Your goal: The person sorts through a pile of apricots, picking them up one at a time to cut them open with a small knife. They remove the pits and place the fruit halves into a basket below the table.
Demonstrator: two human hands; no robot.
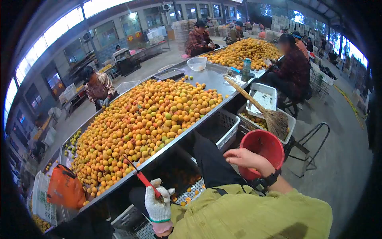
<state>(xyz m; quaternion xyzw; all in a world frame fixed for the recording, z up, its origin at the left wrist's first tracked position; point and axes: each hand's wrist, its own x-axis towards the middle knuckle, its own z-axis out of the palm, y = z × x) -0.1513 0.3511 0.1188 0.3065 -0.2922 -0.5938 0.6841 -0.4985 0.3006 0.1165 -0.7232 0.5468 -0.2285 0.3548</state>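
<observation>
My left hand (158,203), in a white glove with a green-trimmed cuff, is closed around the red handle of a thin-bladed knife (144,180). The blade points up toward the metal table's near edge. Beyond it a large heap of apricots (147,115) covers the tabletop. My right hand (248,158) is bare, with a dark watch on its wrist. It hovers over the near side of a red bucket (274,145), fingers loosely extended and holding nothing I can see. Below my left hand, a white crate (195,191) contains several apricot pieces.
A straw broom (274,121) leans across white trays (264,89) at right. An orange bag (65,187) sits at the table's left end. Farther along are a clear bowl (197,63), a bottle (246,68) and another apricot pile (242,51). Several people sit around the table.
</observation>
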